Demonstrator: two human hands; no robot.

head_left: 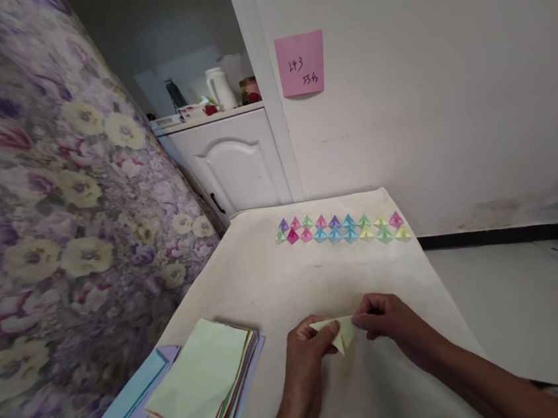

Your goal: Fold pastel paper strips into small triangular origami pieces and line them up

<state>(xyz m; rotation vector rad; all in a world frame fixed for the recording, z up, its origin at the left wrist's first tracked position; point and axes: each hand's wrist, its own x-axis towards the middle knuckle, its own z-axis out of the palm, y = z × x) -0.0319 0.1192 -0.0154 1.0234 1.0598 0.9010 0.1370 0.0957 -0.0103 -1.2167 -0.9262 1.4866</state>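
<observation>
Clock dial centred on my head view, noon at the top; entries run left to right.

- 9: floral curtain [77,190], hanging alongside the table [277,282].
- Between 7 and 8: folded blue paper [130,401], lying over purple paper [136,417] at the table's near left.
- 7: paper stack [201,377], pale green sheet on top, several colours at its right edge.
- 11: white cabinet [238,160]; a white jug [221,89] stands upright on the ledge above its door.
- 6: my left hand [310,349]. Fingers narrow, thumb on the front face of the yellow paper [346,331], gripping its left part.
- Between 12 and 1: pink note [301,64] on the wall [410,89], handwritten "243" with characters below.
- Between 5 and 6: the same yellow paper, folded, raised between both hands. Top edge roughly level, pointed flap aimed downward. Cannot tell how far it is above the table.
- Between 3 and 4: folded paper pieces [335,235], two rows of nine near the table's far edge, in purple, pink, green, blue and yellow.
- Between 4 and 5: my right hand [383,318]. Thumb and forefinger pinched on the yellow paper's right corner; other fingers curled.
- 4: pale floor [523,303], beyond the table's right edge.
</observation>
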